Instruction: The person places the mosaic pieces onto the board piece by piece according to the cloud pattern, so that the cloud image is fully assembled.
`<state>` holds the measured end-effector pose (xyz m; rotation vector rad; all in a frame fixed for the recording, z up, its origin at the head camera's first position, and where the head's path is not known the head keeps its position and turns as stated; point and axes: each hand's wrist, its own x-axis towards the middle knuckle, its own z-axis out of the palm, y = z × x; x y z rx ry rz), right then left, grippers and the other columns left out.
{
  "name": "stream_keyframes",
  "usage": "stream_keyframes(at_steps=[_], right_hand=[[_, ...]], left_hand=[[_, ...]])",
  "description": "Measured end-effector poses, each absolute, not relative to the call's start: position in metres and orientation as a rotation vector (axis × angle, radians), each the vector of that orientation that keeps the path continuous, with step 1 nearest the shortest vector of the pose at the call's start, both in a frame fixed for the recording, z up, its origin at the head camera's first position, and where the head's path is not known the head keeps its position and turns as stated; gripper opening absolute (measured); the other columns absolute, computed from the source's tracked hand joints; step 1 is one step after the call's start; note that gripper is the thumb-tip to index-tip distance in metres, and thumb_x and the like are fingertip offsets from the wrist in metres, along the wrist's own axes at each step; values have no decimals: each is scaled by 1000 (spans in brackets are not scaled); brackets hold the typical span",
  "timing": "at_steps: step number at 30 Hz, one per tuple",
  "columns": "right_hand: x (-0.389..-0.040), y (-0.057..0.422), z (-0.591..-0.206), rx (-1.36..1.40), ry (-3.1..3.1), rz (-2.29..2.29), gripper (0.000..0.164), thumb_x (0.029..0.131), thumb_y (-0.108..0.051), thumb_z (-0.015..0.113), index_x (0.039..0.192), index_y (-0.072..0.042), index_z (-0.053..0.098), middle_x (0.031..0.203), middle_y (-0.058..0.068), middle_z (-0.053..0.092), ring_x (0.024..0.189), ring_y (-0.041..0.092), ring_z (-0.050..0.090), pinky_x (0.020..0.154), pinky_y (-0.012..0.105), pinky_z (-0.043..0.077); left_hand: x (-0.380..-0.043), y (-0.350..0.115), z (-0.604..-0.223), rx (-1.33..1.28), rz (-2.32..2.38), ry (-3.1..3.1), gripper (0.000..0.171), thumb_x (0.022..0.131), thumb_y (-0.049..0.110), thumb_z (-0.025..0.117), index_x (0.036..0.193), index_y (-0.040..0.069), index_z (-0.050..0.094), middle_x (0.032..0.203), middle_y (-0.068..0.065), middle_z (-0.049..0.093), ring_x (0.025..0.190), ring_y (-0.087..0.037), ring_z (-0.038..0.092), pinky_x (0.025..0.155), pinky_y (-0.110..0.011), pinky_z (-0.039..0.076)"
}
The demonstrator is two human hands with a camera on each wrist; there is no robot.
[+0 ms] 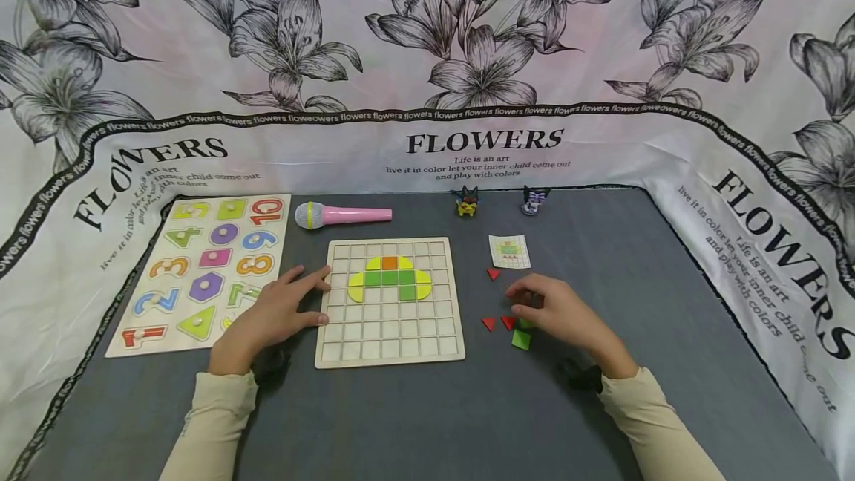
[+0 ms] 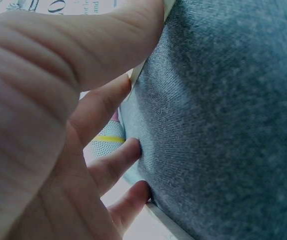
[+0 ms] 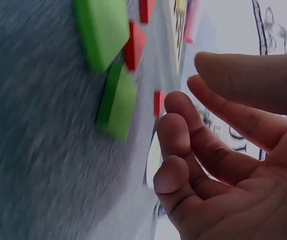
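My left hand (image 1: 275, 314) rests at the left edge of a wooden grid board (image 1: 387, 336), its fingertips and thumb touching the rim. On the board, an orange square (image 1: 390, 263), green squares (image 1: 390, 278) and yellow rounded pieces (image 1: 356, 287) form a shape in the upper rows. My right hand (image 1: 557, 310) hovers over loose pieces to the right of the board, fingers loosely bent, nothing between thumb and fingertips. Below it lie a green square (image 1: 521, 340), a second green piece (image 3: 118, 102) partly hidden in the head view, and red triangles (image 1: 489, 324).
A small pattern card (image 1: 510, 251) lies behind the loose pieces, with another red triangle (image 1: 493, 273) beside it. Two small figurines (image 1: 467, 203) stand at the back. A pink toy microphone (image 1: 344, 215) lies behind the board; a number-and-shape puzzle board (image 1: 177, 243) is at the left.
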<state>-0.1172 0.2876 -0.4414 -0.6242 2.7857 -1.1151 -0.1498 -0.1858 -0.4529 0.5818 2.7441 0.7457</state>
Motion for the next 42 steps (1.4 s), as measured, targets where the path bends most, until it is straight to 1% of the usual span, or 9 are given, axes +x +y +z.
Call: stream_keyframes(at_steps=[4, 7, 14, 20, 23, 26, 30, 36, 42], right_hand=[[-116, 297, -441, -625, 2767, -1041, 18, 93, -3, 82, 110, -2, 77, 102, 2, 71, 90, 19, 62, 77, 40, 54], [-116, 301, -441, -654, 2743, -994, 19, 92, -4, 83, 110, -1, 76, 104, 2, 69, 91, 21, 61, 79, 42, 53], [-118, 304, -448, -699, 2735, -952, 21, 88, -2, 86, 104, -3, 73, 101, 2, 62, 87, 17, 57, 75, 37, 51], [-120, 302, -452, -590, 2768, -998, 22, 91, 1, 82, 99, -8, 64, 85, -2, 58, 76, 14, 53, 66, 32, 46], [-121, 300, -453, -552, 2790, -1032, 20, 93, 1, 80, 97, -9, 63, 82, -4, 59, 73, 12, 55, 64, 31, 46], [-122, 295, -452, -554, 2809, -1073, 15, 94, -1, 79, 98, -8, 67, 86, -5, 65, 77, 12, 61, 67, 32, 52], [-126, 284, -451, -583, 2807, -1134, 11, 96, -2, 78, 105, -5, 72, 92, -3, 71, 82, 12, 66, 72, 33, 57], [-134, 264, -449, -627, 2764, -1174, 9, 98, -2, 76, 107, -3, 74, 94, 0, 73, 82, 13, 67, 72, 32, 57], [-139, 245, -448, -688, 2732, -1196, 11, 100, -1, 74, 111, -3, 75, 101, 3, 74, 89, 16, 69, 78, 37, 58]], left_hand=[[-151, -187, -453, 584, 751, 2747, 78, 97, 27, 82, 162, 5, 45, 148, -15, 63, 154, -56, 24, 116, -80, 21], [-151, -188, -452, 581, 754, 2742, 78, 97, 27, 82, 162, 5, 45, 148, -15, 62, 154, -56, 24, 116, -80, 21], [-151, -189, -451, 583, 757, 2742, 78, 97, 27, 82, 162, 6, 45, 148, -15, 63, 155, -55, 23, 116, -80, 21], [-150, -189, -451, 597, 764, 2752, 79, 96, 26, 83, 161, 4, 45, 145, -14, 65, 154, -56, 24, 116, -80, 21], [-150, -189, -452, 590, 763, 2745, 80, 96, 27, 83, 162, 4, 44, 145, -13, 65, 154, -56, 23, 116, -80, 21], [-150, -190, -454, 568, 759, 2733, 80, 97, 28, 83, 163, 6, 43, 148, -14, 63, 155, -55, 22, 116, -80, 21], [-150, -189, -455, 557, 759, 2725, 80, 97, 29, 82, 163, 6, 43, 150, -15, 61, 155, -55, 21, 116, -80, 20], [-150, -189, -455, 579, 758, 2737, 78, 97, 28, 82, 162, 5, 45, 147, -15, 63, 154, -56, 23, 116, -80, 21], [-151, -188, -454, 587, 744, 2744, 78, 97, 26, 82, 162, 4, 45, 146, -14, 64, 154, -56, 23, 116, -80, 22]])
